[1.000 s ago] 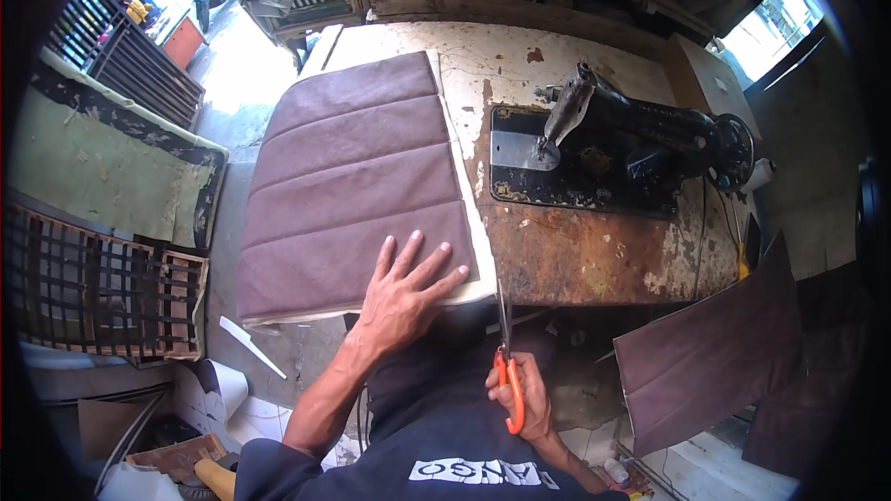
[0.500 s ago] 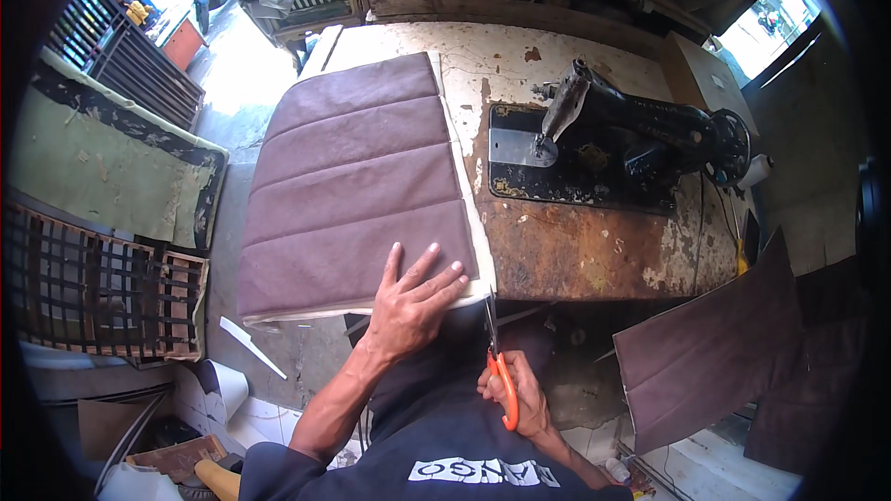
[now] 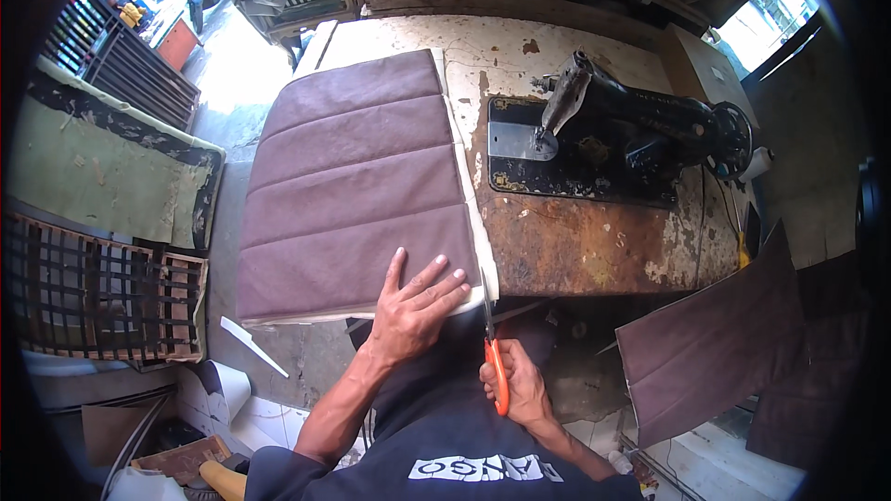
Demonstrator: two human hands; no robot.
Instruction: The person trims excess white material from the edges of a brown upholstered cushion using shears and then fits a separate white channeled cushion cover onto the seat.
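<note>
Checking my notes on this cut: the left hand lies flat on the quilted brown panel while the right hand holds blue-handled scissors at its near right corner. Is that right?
Not quite: the scissors have orange handles, not blue. The head view shows the rest as you say: the left hand flat on the quilted brown panel, the right hand holding the scissors at its near right corner.

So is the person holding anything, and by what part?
Yes: the right hand holds scissors by their orange handles. The left hand holds nothing; it lies flat on the brown quilted panel.
</note>
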